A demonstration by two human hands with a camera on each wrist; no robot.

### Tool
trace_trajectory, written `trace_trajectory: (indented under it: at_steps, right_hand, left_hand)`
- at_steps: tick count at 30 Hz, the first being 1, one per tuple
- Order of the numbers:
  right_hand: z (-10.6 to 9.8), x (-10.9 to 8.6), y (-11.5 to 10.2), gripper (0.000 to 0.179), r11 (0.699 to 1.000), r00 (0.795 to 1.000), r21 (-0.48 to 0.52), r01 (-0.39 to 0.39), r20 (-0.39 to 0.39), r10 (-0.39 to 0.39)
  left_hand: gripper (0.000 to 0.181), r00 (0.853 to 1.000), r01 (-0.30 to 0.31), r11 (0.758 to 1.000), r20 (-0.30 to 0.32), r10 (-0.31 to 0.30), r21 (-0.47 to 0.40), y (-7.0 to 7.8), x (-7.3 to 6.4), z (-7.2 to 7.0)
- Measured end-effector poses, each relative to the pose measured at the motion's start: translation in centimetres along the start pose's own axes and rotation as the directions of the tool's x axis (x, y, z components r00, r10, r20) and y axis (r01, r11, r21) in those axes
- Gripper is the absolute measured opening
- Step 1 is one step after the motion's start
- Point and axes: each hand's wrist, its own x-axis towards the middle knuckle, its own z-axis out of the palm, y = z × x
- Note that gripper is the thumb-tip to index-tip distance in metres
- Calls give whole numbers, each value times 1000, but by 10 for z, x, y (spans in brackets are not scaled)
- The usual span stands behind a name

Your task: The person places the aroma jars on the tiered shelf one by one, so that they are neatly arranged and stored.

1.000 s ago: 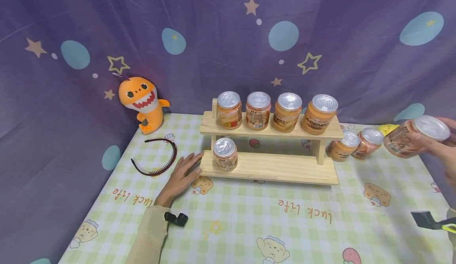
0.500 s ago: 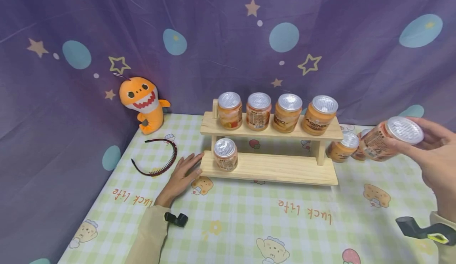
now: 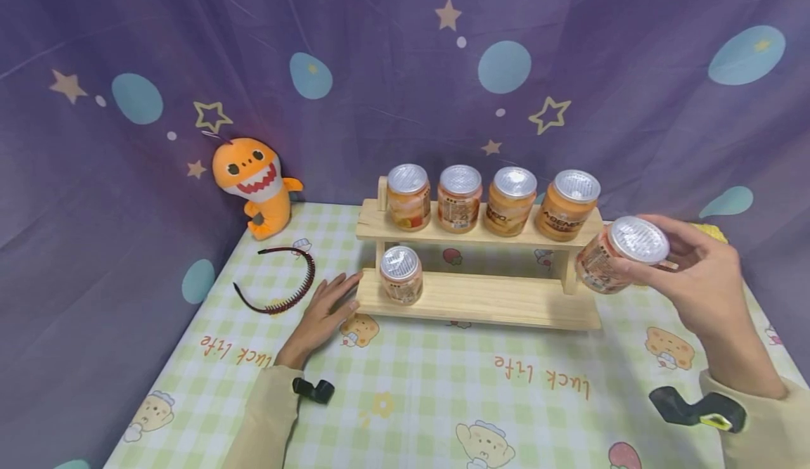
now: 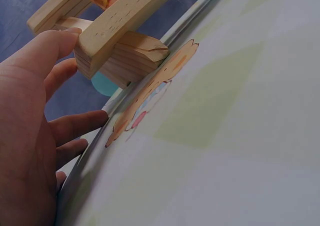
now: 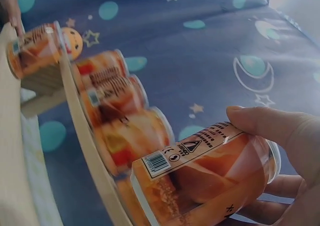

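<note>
My right hand (image 3: 702,279) grips a fruit jar (image 3: 616,254) with a silver lid, slightly tilted, at the right end of the two-tier wooden shelf (image 3: 493,297). In the right wrist view the thumb lies along the label of this jar (image 5: 210,176), the other fingers behind it. My left hand (image 3: 323,314) rests with fingers spread at the shelf's left end; its thumb touches the wooden board (image 4: 115,36) in the left wrist view. One jar (image 3: 401,275) stands on the lower tier at the left. Several more, such as the leftmost jar (image 3: 408,198), line the upper tier.
An orange shark plush (image 3: 256,184) leans by the curtain at the back left. A dark toothed headband (image 3: 297,290) lies left of the shelf. Something yellow (image 3: 711,231) shows behind my right hand. A checked cloth (image 3: 443,384) covers the table.
My right hand has carried the jar leftward from the far right to the shelf's right end, now covering the two jars standing there. My left hand stays in place.
</note>
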Motion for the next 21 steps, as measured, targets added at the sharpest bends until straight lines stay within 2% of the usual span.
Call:
trace_trajectory:
  at_steps: [4,9,12,18,21]
  right_hand:
    - [15,-3,1,60,991,998,-131,-28,43,34]
    - [36,-6,3,62,954,996,-298,-21,78,46]
    - [48,-6,4,62,948,994,-317,-10,101,44]
    - [70,-8,7,62,980,985,-200,16,171,19]
    - [80,-8,9,61,982,980,-189,12,196,26]
  left_hand:
    - [54,1000,0,1000,2,0,3,0,0,0]
    - [54,1000,2,1000,2,-2,6,1,0,0]
    - [54,1000,3,1000,3,-3,5,1,0,0]
    - [54,1000,-2,1000,1,2,13,-1,0,1]
    - [54,1000,1,1000,0,-1,8,-1,0,0]
